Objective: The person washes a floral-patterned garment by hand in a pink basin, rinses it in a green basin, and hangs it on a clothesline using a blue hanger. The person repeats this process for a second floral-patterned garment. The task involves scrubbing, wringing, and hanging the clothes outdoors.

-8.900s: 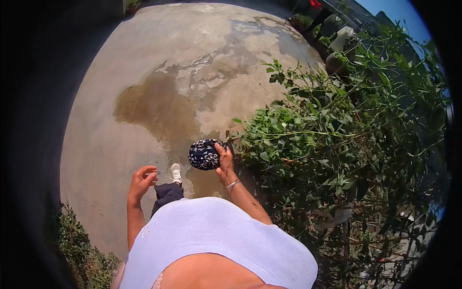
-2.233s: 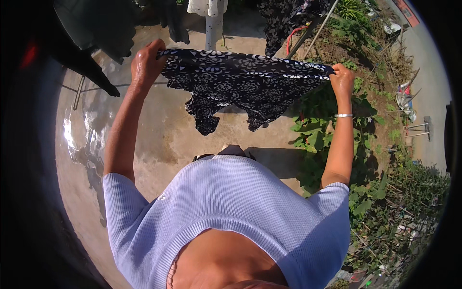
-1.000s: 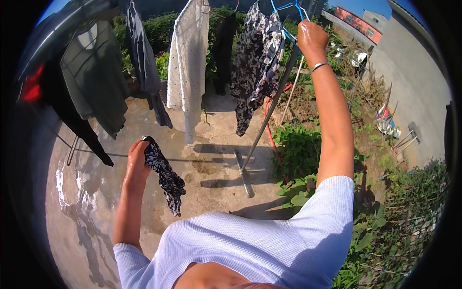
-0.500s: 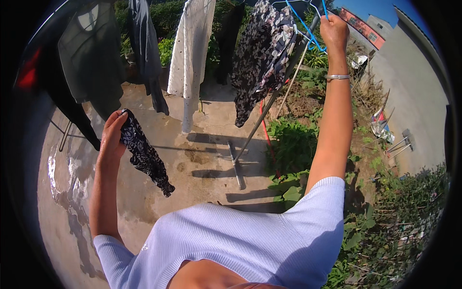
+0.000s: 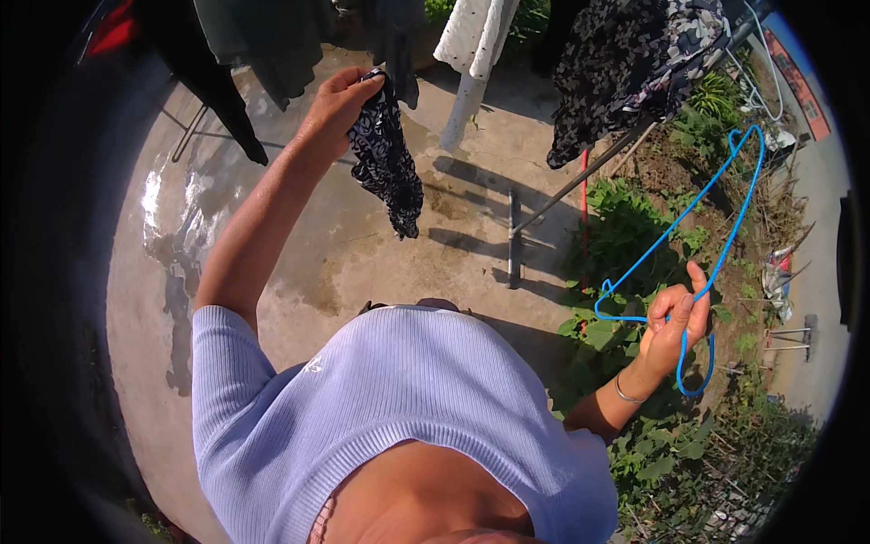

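Note:
A dark garment with a white pattern [image 5: 385, 154] hangs bunched and narrow from my left hand [image 5: 340, 109], pinched at its top edge between thumb and fingers. On the right, my right hand [image 5: 678, 317] is closed round a blue clothes hanger [image 5: 675, 227], which is tilted with its hook pointing down below the hand. Nothing hangs on that hanger. The two hands are well apart, and the garment and hanger do not touch.
Above hang dark clothes [image 5: 272, 45], a white dotted cloth [image 5: 476, 45] and a dark floral garment [image 5: 625, 63]. Pale hangers [image 5: 770, 63] sit beside it. A metal pole [image 5: 580, 181] slants to a foot on the wet concrete [image 5: 317, 263]. Leafy plants [image 5: 625, 236] grow at right.
My right hand has come down from the rail with the blue hanger, away from the other hangers. My left hand has risen and moved right with the garment; the view has shifted.

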Demonstrator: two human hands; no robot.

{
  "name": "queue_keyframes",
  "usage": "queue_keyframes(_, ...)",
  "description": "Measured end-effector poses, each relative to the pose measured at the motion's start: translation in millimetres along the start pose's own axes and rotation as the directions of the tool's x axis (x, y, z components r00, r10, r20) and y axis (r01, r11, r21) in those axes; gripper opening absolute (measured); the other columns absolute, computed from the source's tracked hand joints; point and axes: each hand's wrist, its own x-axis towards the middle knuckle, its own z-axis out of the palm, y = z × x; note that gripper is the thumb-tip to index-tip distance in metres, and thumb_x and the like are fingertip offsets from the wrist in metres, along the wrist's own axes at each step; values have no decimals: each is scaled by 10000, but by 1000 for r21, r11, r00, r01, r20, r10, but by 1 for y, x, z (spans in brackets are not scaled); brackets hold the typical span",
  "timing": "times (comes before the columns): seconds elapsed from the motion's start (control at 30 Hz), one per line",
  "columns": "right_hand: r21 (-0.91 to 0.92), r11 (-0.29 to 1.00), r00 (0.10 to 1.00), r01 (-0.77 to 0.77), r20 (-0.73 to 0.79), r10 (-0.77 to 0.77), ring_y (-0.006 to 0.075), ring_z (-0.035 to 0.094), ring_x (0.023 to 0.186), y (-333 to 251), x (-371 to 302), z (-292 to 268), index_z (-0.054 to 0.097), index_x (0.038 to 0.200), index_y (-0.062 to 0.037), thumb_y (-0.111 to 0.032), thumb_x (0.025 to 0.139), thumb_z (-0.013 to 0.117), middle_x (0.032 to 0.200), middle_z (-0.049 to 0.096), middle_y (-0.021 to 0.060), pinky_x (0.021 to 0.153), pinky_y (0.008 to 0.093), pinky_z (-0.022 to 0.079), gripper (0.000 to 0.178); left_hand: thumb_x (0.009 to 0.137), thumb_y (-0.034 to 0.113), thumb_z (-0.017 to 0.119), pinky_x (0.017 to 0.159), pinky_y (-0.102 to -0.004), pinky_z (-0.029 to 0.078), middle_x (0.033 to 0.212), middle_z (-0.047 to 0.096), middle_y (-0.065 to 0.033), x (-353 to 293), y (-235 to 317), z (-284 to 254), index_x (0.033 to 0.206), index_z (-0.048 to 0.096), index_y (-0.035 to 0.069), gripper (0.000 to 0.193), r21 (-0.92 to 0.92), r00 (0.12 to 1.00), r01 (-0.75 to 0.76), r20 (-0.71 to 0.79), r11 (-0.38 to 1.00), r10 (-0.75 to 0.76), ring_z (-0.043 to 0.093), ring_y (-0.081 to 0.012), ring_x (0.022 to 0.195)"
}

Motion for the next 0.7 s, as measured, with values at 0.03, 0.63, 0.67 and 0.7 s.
queue_keyframes(0.03,-129,991,999,18,46,-12,53,377,485,1,-9,11,497,1145,100,-249,962,460,568,444,7,448,190,287,395,858,149,613,549,-236,478,755,615,-24,3,-3,6,964,589,7,179,24,1000,-15,23,1000,15,589,-94,631)
queue_keyframes(0.63,110,971,860,-213,492,133,66,412,482,80,-8,168,626,875,15,-109,919,507,535,468,1,445,234,323,177,706,197,674,694,-379,462,785,557,-52,-56,-4,79,811,588,76,181,577,545,-813,803,-83,241,542,-267,803)
queue_keyframes(0.67,171,954,863,-246,487,135,65,411,485,85,-6,165,624,871,15,-108,916,510,535,468,0,446,232,321,175,709,214,675,698,-380,461,776,551,-49,-53,2,80,801,583,80,187,540,497,-831,829,-134,257,538,-267,801)
queue_keyframes(0.7,231,932,862,-281,487,140,64,410,488,89,-6,163,623,866,16,-107,912,512,535,469,-1,448,230,318,172,712,230,677,702,-381,460,766,545,-45,-51,5,80,791,578,83,194,507,453,-843,850,-183,268,534,-267,798)
